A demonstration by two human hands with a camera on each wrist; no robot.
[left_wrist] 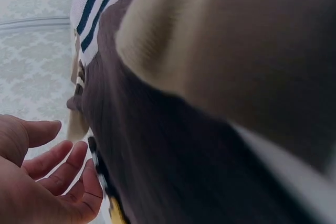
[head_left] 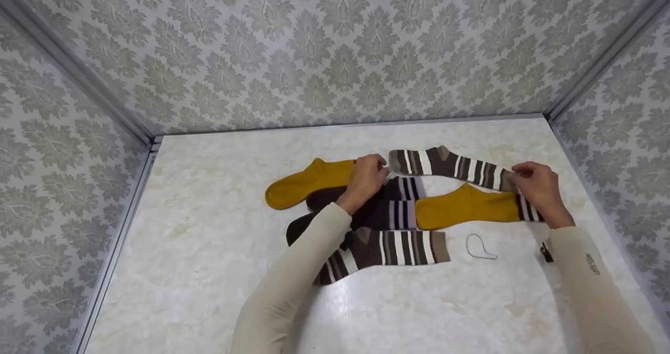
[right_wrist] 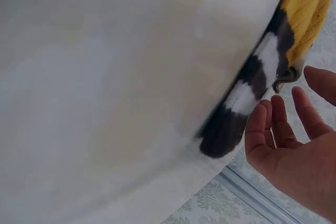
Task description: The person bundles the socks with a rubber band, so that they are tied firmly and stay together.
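Note:
My left hand (head_left: 366,175), fingers loosely bent and thumb apart from them, hovers over the cuff end of the left yellow sock (head_left: 314,178). Close by lie two dark socks with lavender-striped cuffs (head_left: 402,215), partly hidden by my forearm. In the left wrist view, that hand (left_wrist: 52,177) has nothing between its fingers. At the far right, my right hand (head_left: 536,184) is at the cuff of a brown striped sock (head_left: 455,168). The right wrist view shows its fingers (right_wrist: 281,124) relaxed beside the second yellow sock's striped cuff (right_wrist: 247,95).
Another brown striped sock (head_left: 403,247) lies nearest me, with a black toe showing behind my left sleeve. A thin cord loop (head_left: 479,248) and a small dark object (head_left: 546,252) lie on the pale table (head_left: 419,312). Patterned panels (head_left: 340,55) wall the back and sides.

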